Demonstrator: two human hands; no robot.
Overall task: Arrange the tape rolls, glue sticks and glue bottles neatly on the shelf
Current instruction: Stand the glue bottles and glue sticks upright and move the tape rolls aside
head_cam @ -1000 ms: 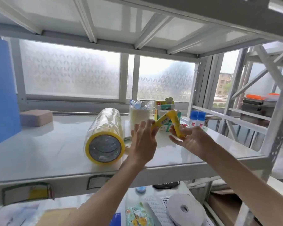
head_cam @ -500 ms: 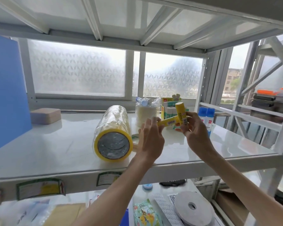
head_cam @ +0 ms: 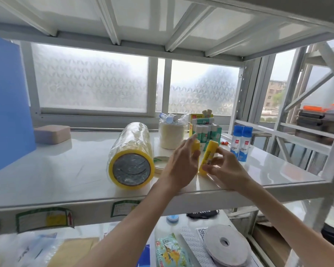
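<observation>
**Glue sticks at the shelf's front edge**

Yellow glue stick [head_cam: 208, 157] pinched upright in right hand [head_cam: 225, 168], base near the white shelf [head_cam: 66, 170]. Second yellow stick [head_cam: 196, 146] half hidden behind left hand [head_cam: 181, 164], fingers curled; probably gripped, hard to confirm. Just left: wrapped tape roll stack [head_cam: 131, 157] lying on its side. Farther back: cream tape roll [head_cam: 171, 136], box of green-and-white glue sticks [head_cam: 204, 128], two blue-capped glue bottles [head_cam: 241, 141] standing together.

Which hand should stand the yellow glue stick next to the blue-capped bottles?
Probably the right hand: it grips the more visible yellow glue stick and is nearer the glue bottles. The left hand is farther away, beside the tape rolls.
</observation>
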